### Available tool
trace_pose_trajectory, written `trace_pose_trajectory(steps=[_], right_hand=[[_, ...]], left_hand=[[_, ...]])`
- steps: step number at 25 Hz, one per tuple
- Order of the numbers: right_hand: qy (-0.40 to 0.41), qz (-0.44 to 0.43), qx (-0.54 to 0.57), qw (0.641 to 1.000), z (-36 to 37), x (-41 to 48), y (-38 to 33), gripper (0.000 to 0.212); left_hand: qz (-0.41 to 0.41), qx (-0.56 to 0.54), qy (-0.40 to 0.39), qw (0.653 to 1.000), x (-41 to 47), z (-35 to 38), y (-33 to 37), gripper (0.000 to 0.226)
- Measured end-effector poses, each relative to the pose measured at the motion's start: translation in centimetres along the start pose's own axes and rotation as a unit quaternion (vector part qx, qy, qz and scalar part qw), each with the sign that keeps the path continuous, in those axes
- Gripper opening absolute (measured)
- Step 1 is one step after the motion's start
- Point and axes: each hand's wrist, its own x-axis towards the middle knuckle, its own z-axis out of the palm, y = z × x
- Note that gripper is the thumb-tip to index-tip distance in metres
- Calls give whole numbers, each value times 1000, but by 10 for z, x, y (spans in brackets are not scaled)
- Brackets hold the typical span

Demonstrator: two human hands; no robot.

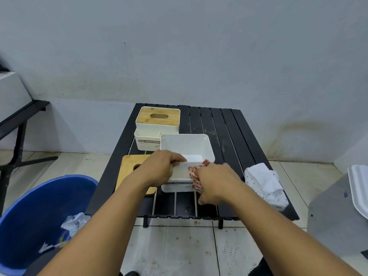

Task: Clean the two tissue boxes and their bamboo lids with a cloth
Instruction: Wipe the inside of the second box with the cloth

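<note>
Item 1: black slatted desk (225, 124).
Item 2: open tissue box (187, 145), white, at desk centre, labelled on its near wall.
Item 3: left hand (159, 168), grasping the open tissue box at its near rim, 8 o'clock corner.
Item 4: right hand (215, 182), clenched around the cloth (196, 172), red-and-white, pressed to the box's near wall at 5 o'clock.
Item 5: loose bamboo lid (127, 170), flat on the desk at 9 o'clock of the open box, partly under the left wrist.
Item 6: lidded tissue box (157, 127) at 11 o'clock, its fitted bamboo lid (147, 116) in place.
Item 7: tissue pack (262, 184), white, at 3 o'clock.
Item 8: blue bin (39, 206), on the floor at 8 o'clock, crumpled paper inside.
</note>
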Motion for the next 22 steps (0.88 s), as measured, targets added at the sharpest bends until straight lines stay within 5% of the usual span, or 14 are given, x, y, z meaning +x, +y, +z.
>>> trace_pose_trajectory(steps=[6,9,13,18,20,22], right_hand=[[-106,6,25,994,3,40,-3,17],[-80,-8,53,995,8,44,4,7],[-22,-28,91,995,28,37,19,25],[62,-39,222,972,53,29,37,11],[69,-39,336,938,51,23,39,8],[118,-11,532,838,39,13,41,22]], left_hand=[[3,-10,9,1000,6,2,3,37],[2,7,14,1000,8,3,3,40],[-2,19,24,1000,9,2,4,42],[-4,18,18,1000,7,-1,8,40],[-1,22,9,1000,5,-3,7,42],[5,28,7,1000,6,-4,7,43]])
